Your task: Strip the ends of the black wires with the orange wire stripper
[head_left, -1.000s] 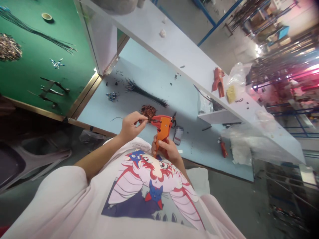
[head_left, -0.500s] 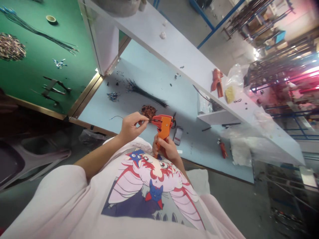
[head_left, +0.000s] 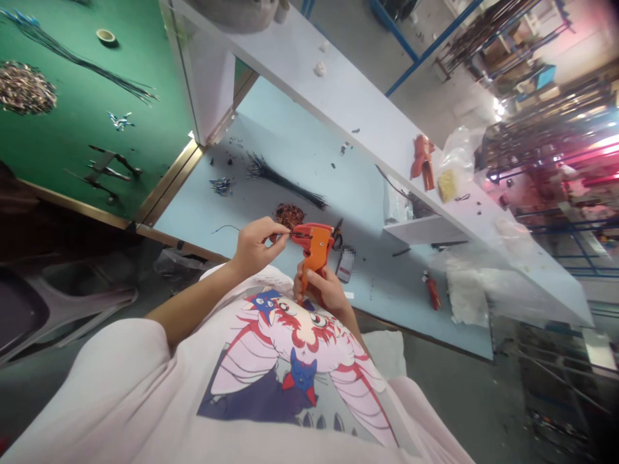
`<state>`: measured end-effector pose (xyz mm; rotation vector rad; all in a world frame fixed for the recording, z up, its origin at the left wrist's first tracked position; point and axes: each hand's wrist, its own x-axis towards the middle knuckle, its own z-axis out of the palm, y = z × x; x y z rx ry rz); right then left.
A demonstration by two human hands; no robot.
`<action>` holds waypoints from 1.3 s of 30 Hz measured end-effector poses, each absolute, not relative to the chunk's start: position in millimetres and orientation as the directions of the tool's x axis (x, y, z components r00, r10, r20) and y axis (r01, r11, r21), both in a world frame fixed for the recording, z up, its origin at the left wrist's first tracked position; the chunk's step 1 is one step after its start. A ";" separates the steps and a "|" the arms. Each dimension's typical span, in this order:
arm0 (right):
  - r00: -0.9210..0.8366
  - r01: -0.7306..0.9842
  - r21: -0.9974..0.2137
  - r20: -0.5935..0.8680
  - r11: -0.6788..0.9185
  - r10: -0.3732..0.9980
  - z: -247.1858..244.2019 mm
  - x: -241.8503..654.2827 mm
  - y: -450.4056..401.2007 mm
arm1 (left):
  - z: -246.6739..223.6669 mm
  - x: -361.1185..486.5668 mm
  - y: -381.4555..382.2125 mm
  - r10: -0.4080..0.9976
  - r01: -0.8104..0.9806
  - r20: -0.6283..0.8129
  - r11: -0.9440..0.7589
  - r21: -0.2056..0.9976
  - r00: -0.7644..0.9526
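Observation:
My left hand (head_left: 261, 245) pinches a thin dark wire (head_left: 224, 227) between thumb and fingertips. The wire's blue-tipped tail sticks out to the left, behind the hand. In my right hand (head_left: 323, 285) is an orange-and-red wire stripper (head_left: 317, 248), my fingers wrapped round its handles. Its jaws point left and touch or nearly touch my left fingertips, where the wire's other end meets them. Whether the jaws are clamped is too small to tell. Just beyond the jaws lies a heap of small reddish-brown scraps (head_left: 290, 214).
A bundle of dark wires (head_left: 285, 182) and a pile of blue-tipped pieces (head_left: 221, 186) lie on the light blue table (head_left: 300, 129). Dark-bladed cutters (head_left: 338, 233) and a phone (head_left: 345, 265) are beside the stripper. A white shelf (head_left: 338, 109) crosses behind, with red pliers (head_left: 423, 161).
The stripper's jaws have shifted slightly left, closer to my left fingertips. Its handles and my right fingers have moved a little left too. My left hand has stayed in place with the wire.

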<state>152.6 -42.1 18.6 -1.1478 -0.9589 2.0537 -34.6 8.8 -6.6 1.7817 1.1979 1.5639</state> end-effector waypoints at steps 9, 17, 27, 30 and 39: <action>-0.441 -0.143 -0.788 -0.491 -0.599 0.751 19.6 153.7 -41.5 | -7.3 -33.8 8.5 0.859 0.279 0.510 -0.481 0.831 -0.040; -0.468 -0.130 -0.780 -0.496 -0.612 0.731 19.3 156.1 -39.6 | -9.3 -32.6 9.6 0.871 0.274 0.491 -0.464 0.842 -0.035; -0.460 -0.142 -0.781 -0.492 -0.609 0.739 18.3 156.4 -39.5 | -11.0 -31.2 10.9 0.880 0.259 0.472 -0.446 0.856 -0.045; -0.477 -0.143 -0.786 -0.477 -0.601 0.738 19.0 155.8 -39.1 | -10.9 -30.9 11.4 0.885 0.258 0.463 -0.438 0.861 -0.042; -0.458 -0.129 -0.774 -0.507 -0.619 0.730 18.1 155.9 -38.5 | -7.6 -31.4 12.4 0.885 0.257 0.464 -0.443 0.859 -0.026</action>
